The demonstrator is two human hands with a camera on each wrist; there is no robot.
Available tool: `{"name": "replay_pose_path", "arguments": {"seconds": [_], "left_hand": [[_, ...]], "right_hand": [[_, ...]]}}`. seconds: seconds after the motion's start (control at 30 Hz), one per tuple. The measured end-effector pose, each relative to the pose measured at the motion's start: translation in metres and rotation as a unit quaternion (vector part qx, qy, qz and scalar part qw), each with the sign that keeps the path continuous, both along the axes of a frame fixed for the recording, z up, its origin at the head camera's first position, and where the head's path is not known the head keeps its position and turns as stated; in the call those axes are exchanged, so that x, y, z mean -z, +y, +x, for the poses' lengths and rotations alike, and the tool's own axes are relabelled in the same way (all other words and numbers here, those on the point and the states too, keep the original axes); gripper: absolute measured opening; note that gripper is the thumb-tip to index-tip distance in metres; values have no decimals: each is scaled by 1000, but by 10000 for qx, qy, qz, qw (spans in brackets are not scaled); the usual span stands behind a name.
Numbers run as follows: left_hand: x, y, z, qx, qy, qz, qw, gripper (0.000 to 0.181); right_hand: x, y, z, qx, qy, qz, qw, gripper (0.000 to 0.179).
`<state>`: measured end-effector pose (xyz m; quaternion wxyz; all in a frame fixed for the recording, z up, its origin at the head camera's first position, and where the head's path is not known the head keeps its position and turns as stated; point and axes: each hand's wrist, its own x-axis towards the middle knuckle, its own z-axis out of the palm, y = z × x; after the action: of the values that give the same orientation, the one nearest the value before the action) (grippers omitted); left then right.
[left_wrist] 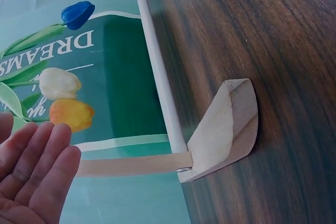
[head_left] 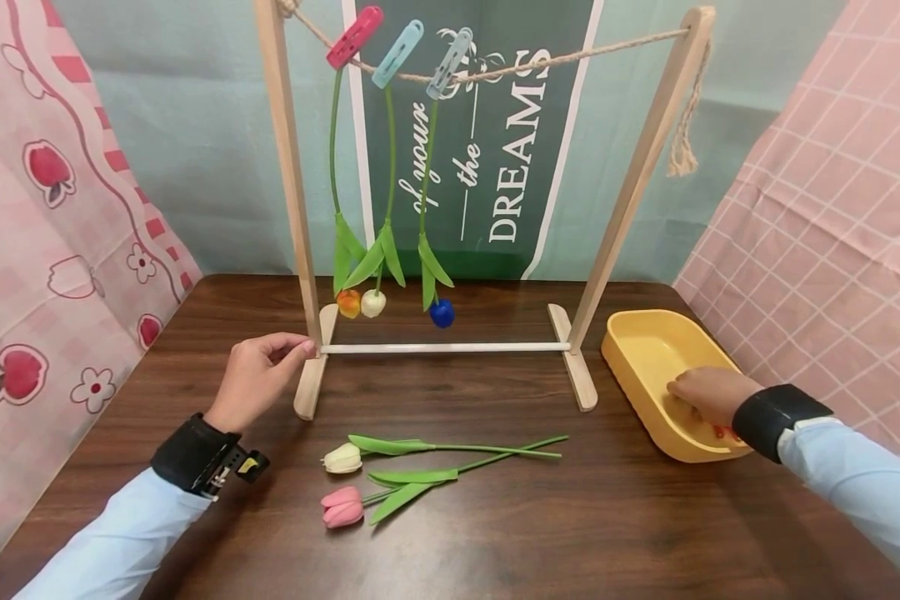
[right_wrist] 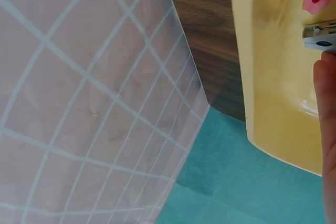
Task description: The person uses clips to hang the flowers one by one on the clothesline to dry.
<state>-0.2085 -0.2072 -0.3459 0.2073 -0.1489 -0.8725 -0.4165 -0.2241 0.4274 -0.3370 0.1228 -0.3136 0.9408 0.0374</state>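
Grey clip [right_wrist: 318, 40] points left, long axis sideways, in the right-wrist view.

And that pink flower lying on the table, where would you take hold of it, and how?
Probably by its bare stem, between the leaves and where it crosses the white flower's stem. I'd pinch it from above and the near side: it lies flat, that stretch is thin and leafless, and the other stem runs along its far side.
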Motion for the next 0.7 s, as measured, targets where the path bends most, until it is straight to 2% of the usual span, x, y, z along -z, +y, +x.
{"name": "replay_pose_path", "arguments": {"seconds": [0.13, 0.2, 0.53, 0.7], "left_hand": [[-1, 0, 1, 19, -49, 30, 10000, 17], [-1, -1, 2, 29, -56, 36, 10000, 17], [-5, -2, 4, 28, -16, -4, 10000, 18], [-7, -3, 5, 28, 6, 10, 10000, 18]], "right_hand": [[0, -2, -3, -605, 750, 265, 9950, 34], [-1, -4, -4, -699, 869, 246, 9935, 34], [-14, -18, -7, -505, 1099, -12, 9927, 32], [-27, -30, -9, -176, 1070, -309, 9936, 29]]}}
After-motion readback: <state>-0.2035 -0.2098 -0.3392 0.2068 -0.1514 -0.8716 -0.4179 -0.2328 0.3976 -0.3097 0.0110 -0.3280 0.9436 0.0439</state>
